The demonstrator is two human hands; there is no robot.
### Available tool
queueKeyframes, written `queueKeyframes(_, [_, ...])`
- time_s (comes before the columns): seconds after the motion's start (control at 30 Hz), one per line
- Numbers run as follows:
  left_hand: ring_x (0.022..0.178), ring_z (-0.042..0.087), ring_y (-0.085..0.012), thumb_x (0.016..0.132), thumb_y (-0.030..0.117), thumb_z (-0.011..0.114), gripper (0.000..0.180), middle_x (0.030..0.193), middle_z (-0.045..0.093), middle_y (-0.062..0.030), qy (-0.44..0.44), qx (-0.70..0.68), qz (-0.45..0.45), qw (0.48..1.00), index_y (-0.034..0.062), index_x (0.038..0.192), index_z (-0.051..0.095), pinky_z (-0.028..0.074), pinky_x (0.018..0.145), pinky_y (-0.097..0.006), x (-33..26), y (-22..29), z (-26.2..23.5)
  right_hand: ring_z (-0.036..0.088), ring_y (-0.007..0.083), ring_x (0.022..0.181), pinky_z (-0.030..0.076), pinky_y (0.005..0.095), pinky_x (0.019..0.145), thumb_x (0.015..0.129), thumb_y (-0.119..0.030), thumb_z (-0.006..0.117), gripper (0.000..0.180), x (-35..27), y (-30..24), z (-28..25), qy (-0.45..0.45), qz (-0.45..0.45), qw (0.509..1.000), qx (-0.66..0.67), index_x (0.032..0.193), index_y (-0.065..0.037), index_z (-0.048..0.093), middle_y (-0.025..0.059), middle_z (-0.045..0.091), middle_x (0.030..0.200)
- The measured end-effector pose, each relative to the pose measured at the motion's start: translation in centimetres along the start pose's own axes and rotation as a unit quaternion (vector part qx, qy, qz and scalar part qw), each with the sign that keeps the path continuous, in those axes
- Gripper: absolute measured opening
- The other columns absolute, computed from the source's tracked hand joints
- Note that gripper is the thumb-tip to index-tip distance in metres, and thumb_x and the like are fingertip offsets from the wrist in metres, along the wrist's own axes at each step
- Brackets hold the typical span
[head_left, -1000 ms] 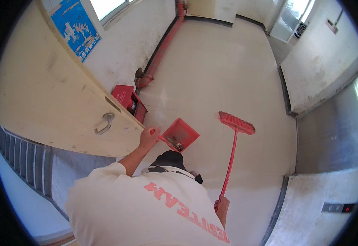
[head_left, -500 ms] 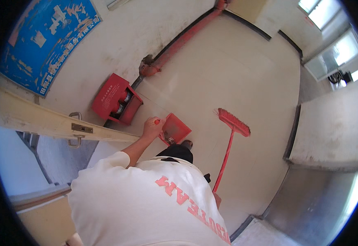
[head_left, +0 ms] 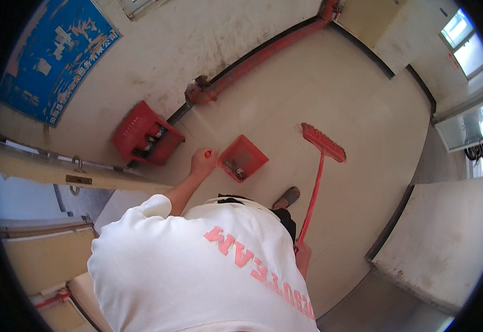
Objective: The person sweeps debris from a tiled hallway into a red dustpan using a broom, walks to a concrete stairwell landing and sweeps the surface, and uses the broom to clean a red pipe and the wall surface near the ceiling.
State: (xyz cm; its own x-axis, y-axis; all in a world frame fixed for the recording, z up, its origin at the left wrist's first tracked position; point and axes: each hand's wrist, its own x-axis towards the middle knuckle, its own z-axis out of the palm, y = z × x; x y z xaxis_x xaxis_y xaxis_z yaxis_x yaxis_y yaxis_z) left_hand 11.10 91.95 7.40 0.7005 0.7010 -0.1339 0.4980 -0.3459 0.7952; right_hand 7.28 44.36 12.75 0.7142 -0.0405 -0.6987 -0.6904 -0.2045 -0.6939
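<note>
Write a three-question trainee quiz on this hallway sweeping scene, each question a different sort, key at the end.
1. True or false: the left hand holds the dustpan by its handle.
2. Which hand grips the broom? A) left B) right C) both
3. Fill in: the red box stands on the floor against the ____.

Key:
1. True; the dustpan holds some debris.
2. B; the right hand grips the stick low by the body, and the bristles rest on the floor.
3. Wall, beside the red pipe.
</note>
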Motion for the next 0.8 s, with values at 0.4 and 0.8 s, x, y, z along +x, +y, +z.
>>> queueKeyframes(0.4, [0.054,0.066,-0.0213,0.089,0.033,0.067,0.034,0.065,0.064,-0.0121,0.117,-0.103,-0.157,0.975,0.0003,0.082,0.067,0.052,0.053,-0.032,3.6,13.0,9.9,0.049,0.0128,0.042,0.041,0.0282,0.037,0.083,-0.006,0.051,0.014,19.6,-13.0,-15.4,-0.074,0.065,0.994,0.05,0.096,-0.003,0.054,0.0051,0.052,0.063])
queueKeyframes(0.8, [0.067,0.067,-0.0304,0.088,0.035,0.062,0.036,0.069,0.065,-0.0158,0.13,-0.004,-0.145,0.981,0.0001,0.083,0.067,0.053,0.064,-0.039,17.4,20.1,25.2,0.048,0.0121,0.043,0.04,0.0277,0.038,0.083,-0.004,0.05,0.004,34.2,-28.4,-17.0,-0.055,0.046,0.996,-0.05,0.083,-0.003,0.054,0.0042,0.051,0.059])
